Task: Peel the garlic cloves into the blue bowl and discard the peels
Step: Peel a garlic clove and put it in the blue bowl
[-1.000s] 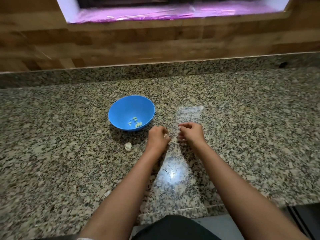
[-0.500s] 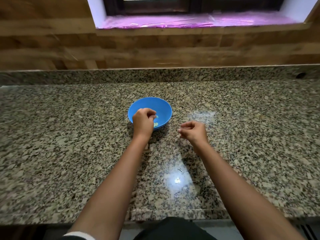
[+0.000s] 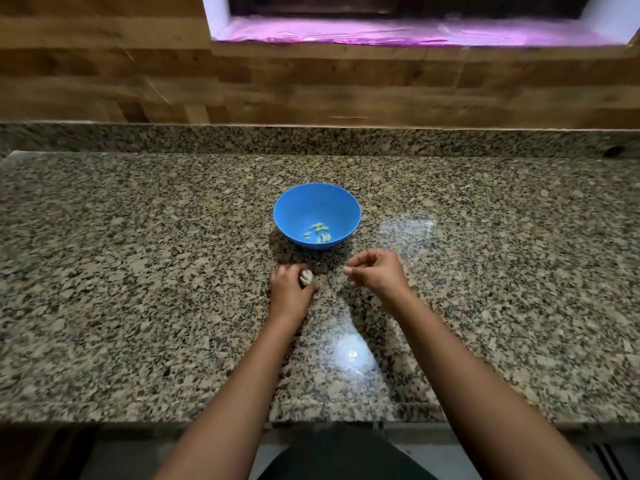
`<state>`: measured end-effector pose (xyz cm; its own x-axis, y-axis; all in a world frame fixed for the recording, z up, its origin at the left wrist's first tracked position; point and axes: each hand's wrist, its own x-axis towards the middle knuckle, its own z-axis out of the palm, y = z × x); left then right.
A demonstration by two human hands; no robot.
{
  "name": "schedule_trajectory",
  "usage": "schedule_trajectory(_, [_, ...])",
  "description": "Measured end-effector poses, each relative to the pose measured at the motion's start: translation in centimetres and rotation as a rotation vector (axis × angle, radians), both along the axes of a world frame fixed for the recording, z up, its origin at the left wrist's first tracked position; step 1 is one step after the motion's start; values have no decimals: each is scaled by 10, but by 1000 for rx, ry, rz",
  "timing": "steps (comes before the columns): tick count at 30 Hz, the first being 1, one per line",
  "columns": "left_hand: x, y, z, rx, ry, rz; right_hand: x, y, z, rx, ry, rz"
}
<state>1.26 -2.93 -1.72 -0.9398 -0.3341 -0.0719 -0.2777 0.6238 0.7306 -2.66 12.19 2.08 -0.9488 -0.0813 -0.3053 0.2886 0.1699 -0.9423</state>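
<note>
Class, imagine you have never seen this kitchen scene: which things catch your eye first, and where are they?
The blue bowl stands out mid-counter on the speckled granite counter, with a few pale peeled cloves in its bottom. Just in front of it, the left hand grips a whitish garlic piece, beside the right hand. Behind, a pink-lit window sill glows.

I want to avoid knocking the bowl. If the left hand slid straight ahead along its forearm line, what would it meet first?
Probably the blue bowl: the left hand, gripping a garlic piece, points up and slightly right toward the bowl's near wall. Only bare granite counter shows between them, though depth is uncertain.
</note>
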Motion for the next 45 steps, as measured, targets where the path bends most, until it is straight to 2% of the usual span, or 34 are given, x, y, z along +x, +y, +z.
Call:
schedule_trajectory(2, [-1,-2,0,60,27,14,4,-4,-2,-39,-7,-18])
schedule_trajectory(5, [3,-2,5,310,40,4,9,-9,-4,-100,-30,-39])
schedule_trajectory(8, [8,1,9,519,55,-35,10,-10,-3,-110,-71,45])
schedule_trajectory(12, [7,4,14,555,67,-65,15,-12,2,-55,-53,140])
schedule_trajectory(17, [9,6,20,638,69,-65,19,-15,9,-46,3,128])
schedule_trajectory(23, [11,5,24,601,79,-89,20,-13,10,1,39,125])
schedule_trajectory(29, [10,4,24,668,104,-94,17,-8,15,-39,7,118])
schedule_trajectory(32, [7,0,16,557,106,-34,14,-1,15,19,-6,113])
schedule_trajectory(35, [9,-5,5,258,66,-11,15,8,8,97,-19,114])
schedule_trajectory(39, [25,2,-1,51,83,-67,19,13,-4,245,-69,114])
schedule_trajectory(42, [42,15,-11,-122,184,-121,19,11,-8,319,-105,142])
schedule_trajectory(45, [53,23,-24,-148,233,-276,14,7,-7,409,-108,184])
